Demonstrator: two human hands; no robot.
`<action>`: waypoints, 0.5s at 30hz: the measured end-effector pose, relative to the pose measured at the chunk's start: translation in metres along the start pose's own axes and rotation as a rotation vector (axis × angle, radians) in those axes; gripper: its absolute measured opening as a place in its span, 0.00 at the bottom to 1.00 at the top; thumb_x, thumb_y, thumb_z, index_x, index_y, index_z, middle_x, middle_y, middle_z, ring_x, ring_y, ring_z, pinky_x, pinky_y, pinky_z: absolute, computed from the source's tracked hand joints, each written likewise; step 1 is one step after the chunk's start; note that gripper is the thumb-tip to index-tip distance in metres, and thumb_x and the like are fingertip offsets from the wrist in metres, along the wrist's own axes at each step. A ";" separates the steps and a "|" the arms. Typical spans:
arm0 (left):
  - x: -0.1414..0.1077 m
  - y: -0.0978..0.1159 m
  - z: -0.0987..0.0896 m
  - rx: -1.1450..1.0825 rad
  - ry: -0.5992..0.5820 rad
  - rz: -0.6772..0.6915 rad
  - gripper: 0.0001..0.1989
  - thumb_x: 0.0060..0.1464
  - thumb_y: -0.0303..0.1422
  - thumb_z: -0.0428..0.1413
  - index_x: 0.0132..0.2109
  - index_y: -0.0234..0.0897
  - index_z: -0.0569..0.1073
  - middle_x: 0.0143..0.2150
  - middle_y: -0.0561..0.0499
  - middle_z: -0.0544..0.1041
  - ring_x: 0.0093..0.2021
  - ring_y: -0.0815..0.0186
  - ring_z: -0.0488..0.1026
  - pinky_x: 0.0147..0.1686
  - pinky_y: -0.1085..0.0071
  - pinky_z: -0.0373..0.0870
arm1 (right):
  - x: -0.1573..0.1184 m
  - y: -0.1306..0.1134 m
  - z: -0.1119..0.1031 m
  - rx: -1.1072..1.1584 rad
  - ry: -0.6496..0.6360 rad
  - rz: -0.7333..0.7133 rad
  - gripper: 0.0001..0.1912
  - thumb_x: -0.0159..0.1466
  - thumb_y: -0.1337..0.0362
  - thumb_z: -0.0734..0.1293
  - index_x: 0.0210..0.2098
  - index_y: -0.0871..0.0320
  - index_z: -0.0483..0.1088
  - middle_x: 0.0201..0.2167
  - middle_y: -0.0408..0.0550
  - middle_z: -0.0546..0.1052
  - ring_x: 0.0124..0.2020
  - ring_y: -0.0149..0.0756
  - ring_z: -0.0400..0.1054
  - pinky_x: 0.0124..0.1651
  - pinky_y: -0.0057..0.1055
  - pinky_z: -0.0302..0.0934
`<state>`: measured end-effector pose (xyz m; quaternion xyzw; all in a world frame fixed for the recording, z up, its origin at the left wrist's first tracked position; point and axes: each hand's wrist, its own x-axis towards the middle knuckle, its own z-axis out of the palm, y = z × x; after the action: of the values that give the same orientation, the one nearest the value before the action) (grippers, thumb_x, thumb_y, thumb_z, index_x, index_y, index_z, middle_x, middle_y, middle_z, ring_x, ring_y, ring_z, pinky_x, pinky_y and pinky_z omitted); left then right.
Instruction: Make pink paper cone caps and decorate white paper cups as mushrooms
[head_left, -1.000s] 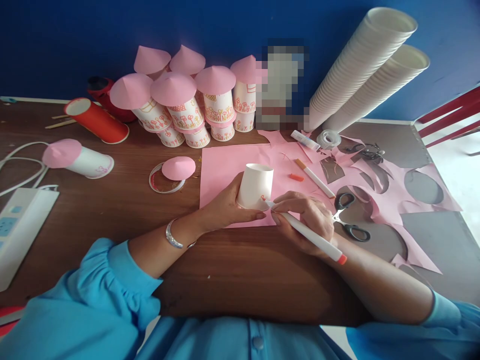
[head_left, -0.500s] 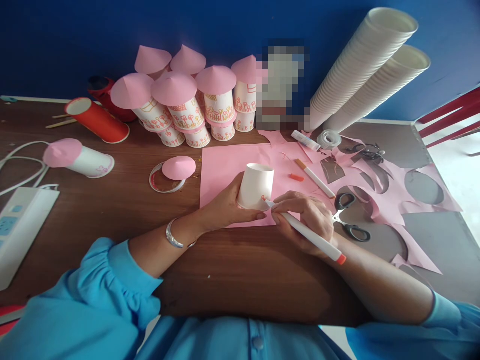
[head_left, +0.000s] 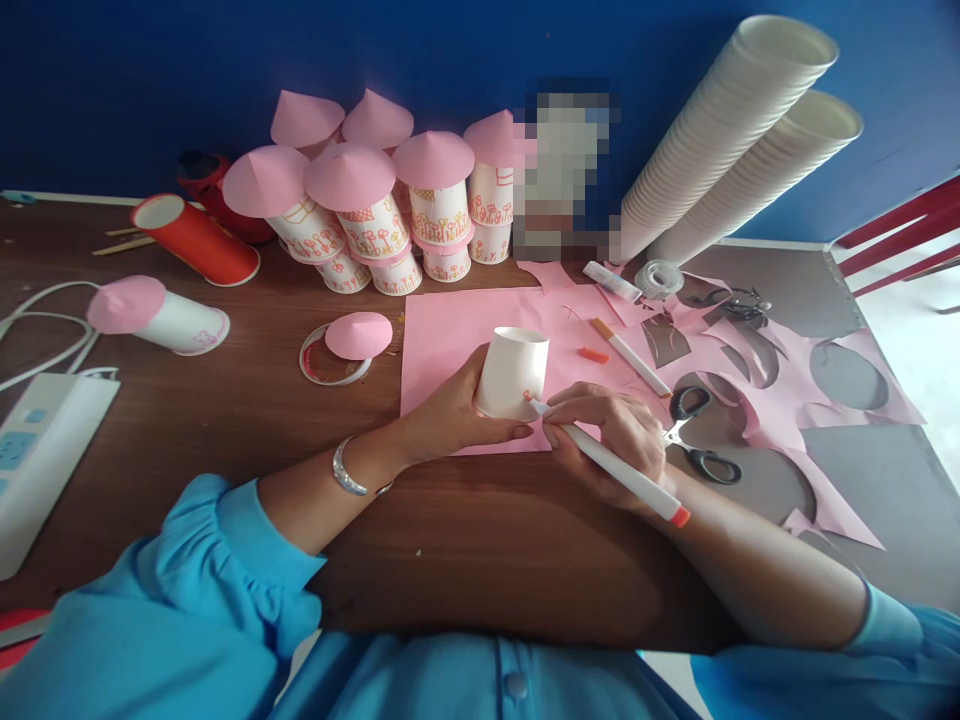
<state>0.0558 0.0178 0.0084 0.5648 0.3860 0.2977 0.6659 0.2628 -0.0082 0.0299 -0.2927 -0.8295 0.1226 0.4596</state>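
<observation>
A white paper cup [head_left: 514, 365] is held in my left hand [head_left: 457, 405], fingers behind it and thumb along its lower edge. A small orange-red drawn mark shows low on the cup's side. My right hand [head_left: 611, 435] grips a white marker pen [head_left: 626, 475] with an orange-red end, its tip at the mark. Beneath the cup lies a sheet of pink paper [head_left: 442, 330]. On the paper are an orange-red pen cap [head_left: 594, 355] and a second marker [head_left: 630, 357]. Black-handled scissors [head_left: 686, 435] lie just beyond my right hand.
Several decorated cup towers with pink cone roofs [head_left: 349, 180] stand at the back. Tall stacks of white cups [head_left: 720, 130] lean at the back right. Pink paper offcuts [head_left: 787, 400] cover the right side. A power strip [head_left: 56, 460] and a red cup tube [head_left: 202, 245] lie left.
</observation>
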 end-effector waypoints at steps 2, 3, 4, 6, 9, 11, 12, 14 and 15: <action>0.000 -0.001 0.000 0.005 0.005 0.005 0.38 0.46 0.39 0.73 0.58 0.41 0.62 0.50 0.48 0.72 0.52 0.55 0.72 0.48 0.60 0.74 | 0.000 0.000 0.001 0.003 0.011 -0.003 0.09 0.65 0.74 0.67 0.41 0.55 0.68 0.28 0.47 0.81 0.28 0.36 0.79 0.29 0.29 0.73; 0.001 -0.001 0.000 0.008 0.006 0.003 0.38 0.46 0.39 0.73 0.58 0.41 0.62 0.51 0.48 0.72 0.53 0.55 0.72 0.48 0.60 0.74 | 0.000 0.000 0.001 0.007 0.016 -0.002 0.09 0.65 0.74 0.67 0.41 0.55 0.68 0.28 0.46 0.81 0.27 0.36 0.79 0.29 0.29 0.73; 0.001 -0.002 -0.001 0.011 0.007 0.003 0.38 0.46 0.40 0.73 0.58 0.41 0.62 0.51 0.48 0.72 0.53 0.55 0.72 0.48 0.59 0.74 | 0.000 0.000 0.001 0.011 0.021 0.002 0.09 0.65 0.74 0.67 0.41 0.55 0.68 0.28 0.46 0.81 0.27 0.36 0.78 0.29 0.29 0.73; 0.001 -0.001 -0.001 0.026 0.008 0.007 0.38 0.46 0.41 0.73 0.58 0.41 0.62 0.51 0.47 0.73 0.53 0.54 0.72 0.49 0.59 0.74 | 0.000 0.000 0.002 0.016 0.025 0.003 0.09 0.64 0.74 0.67 0.41 0.55 0.69 0.28 0.46 0.81 0.27 0.36 0.79 0.29 0.29 0.73; 0.000 0.000 0.000 0.054 0.015 0.004 0.39 0.46 0.42 0.73 0.59 0.41 0.62 0.52 0.46 0.73 0.54 0.52 0.72 0.50 0.58 0.74 | 0.000 0.000 0.003 0.020 0.016 -0.001 0.09 0.65 0.74 0.67 0.40 0.55 0.69 0.28 0.46 0.80 0.27 0.36 0.79 0.29 0.29 0.73; 0.000 0.000 0.000 0.066 0.019 -0.003 0.39 0.45 0.42 0.73 0.59 0.41 0.63 0.53 0.45 0.74 0.55 0.51 0.72 0.50 0.58 0.74 | 0.001 0.000 0.003 0.021 0.010 0.002 0.08 0.65 0.74 0.67 0.40 0.55 0.69 0.28 0.46 0.80 0.27 0.36 0.79 0.29 0.29 0.73; 0.000 0.000 0.000 0.069 0.019 -0.006 0.39 0.45 0.43 0.73 0.59 0.40 0.63 0.53 0.45 0.74 0.55 0.51 0.72 0.50 0.58 0.74 | 0.001 0.000 0.003 0.019 0.009 0.003 0.08 0.65 0.74 0.67 0.40 0.55 0.69 0.28 0.46 0.81 0.27 0.36 0.79 0.29 0.29 0.73; 0.000 0.000 0.000 0.069 0.015 -0.012 0.39 0.45 0.42 0.73 0.59 0.40 0.63 0.54 0.44 0.74 0.55 0.51 0.73 0.49 0.58 0.74 | 0.001 0.000 0.004 0.013 0.011 -0.004 0.08 0.65 0.74 0.67 0.40 0.56 0.69 0.28 0.47 0.81 0.28 0.36 0.79 0.30 0.29 0.73; 0.000 -0.001 0.000 0.068 0.012 -0.012 0.39 0.46 0.42 0.73 0.59 0.40 0.63 0.54 0.44 0.74 0.55 0.51 0.73 0.49 0.58 0.74 | 0.001 0.000 0.004 0.009 0.012 -0.007 0.07 0.65 0.74 0.67 0.40 0.56 0.68 0.28 0.48 0.81 0.28 0.36 0.79 0.30 0.29 0.74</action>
<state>0.0555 0.0181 0.0077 0.5829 0.4034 0.2837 0.6458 0.2593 -0.0078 0.0284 -0.2884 -0.8271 0.1229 0.4665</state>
